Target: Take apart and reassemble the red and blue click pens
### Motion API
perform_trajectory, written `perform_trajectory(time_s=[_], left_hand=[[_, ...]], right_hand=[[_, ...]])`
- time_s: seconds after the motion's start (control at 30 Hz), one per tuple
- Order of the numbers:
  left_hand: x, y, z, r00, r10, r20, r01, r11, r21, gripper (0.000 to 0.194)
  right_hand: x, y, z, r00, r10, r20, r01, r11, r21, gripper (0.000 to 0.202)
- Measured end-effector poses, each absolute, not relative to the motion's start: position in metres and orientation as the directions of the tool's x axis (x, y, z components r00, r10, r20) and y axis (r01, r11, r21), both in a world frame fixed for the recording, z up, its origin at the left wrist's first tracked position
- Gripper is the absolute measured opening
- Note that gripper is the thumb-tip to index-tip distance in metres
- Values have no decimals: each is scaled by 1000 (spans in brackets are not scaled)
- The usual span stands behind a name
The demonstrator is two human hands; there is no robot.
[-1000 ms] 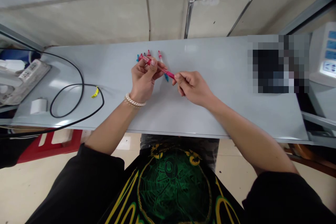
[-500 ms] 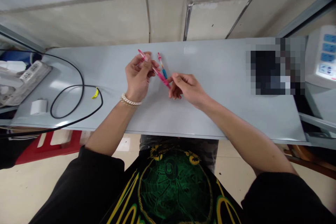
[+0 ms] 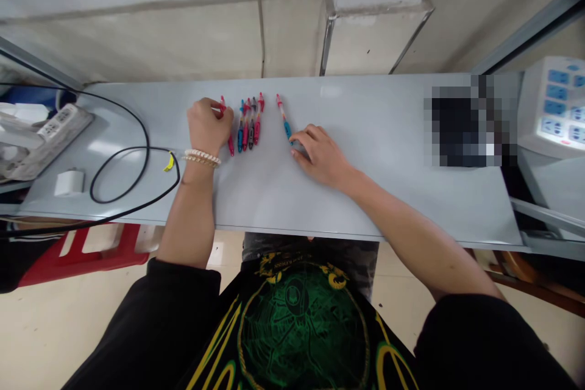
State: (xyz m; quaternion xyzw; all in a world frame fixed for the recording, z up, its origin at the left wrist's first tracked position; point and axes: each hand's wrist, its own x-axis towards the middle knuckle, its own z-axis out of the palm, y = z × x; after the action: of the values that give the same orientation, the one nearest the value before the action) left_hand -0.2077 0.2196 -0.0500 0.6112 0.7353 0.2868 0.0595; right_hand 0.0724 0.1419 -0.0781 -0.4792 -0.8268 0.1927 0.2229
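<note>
My left hand (image 3: 208,125) is closed around a pink pen (image 3: 231,145), whose ends show beyond the fingers. That pen lies close to the table surface, at the left end of a row of pens. The row holds a blue pen (image 3: 240,134), pink pens (image 3: 256,128) and a dark grey pen (image 3: 251,134), roughly side by side. Apart from them on the right, a pen with a blue grip and pink top (image 3: 283,117) lies tilted. My right hand (image 3: 322,155) rests by its blue end, thumb and fingers apart; the forefinger is at the pen's tip.
Black cable (image 3: 147,158) loops across the left of the grey table (image 3: 274,207), with a yellow tag (image 3: 169,162) on it. A white charger (image 3: 69,183) and a power strip (image 3: 64,128) sit farther left. A pixelated dark object (image 3: 457,131) is at the right.
My left hand has moved left and down with the pink pen, uncovering the row of pens. My right hand has parted from that pen and opened near the blue-gripped one.
</note>
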Motion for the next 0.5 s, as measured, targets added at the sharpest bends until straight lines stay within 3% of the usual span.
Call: perform_trajectory(time_s=[0.27,0.5], left_hand=[[-208,221,-51,-236,940,247,811,51,583,20],[-208,218,-52,-162,959,231,806,-7,591,21]], right_hand=[[72,143,-77,-461,865,195,707,492,-508,41],[73,150,-82,-485,838,250,657,538,-528,33]])
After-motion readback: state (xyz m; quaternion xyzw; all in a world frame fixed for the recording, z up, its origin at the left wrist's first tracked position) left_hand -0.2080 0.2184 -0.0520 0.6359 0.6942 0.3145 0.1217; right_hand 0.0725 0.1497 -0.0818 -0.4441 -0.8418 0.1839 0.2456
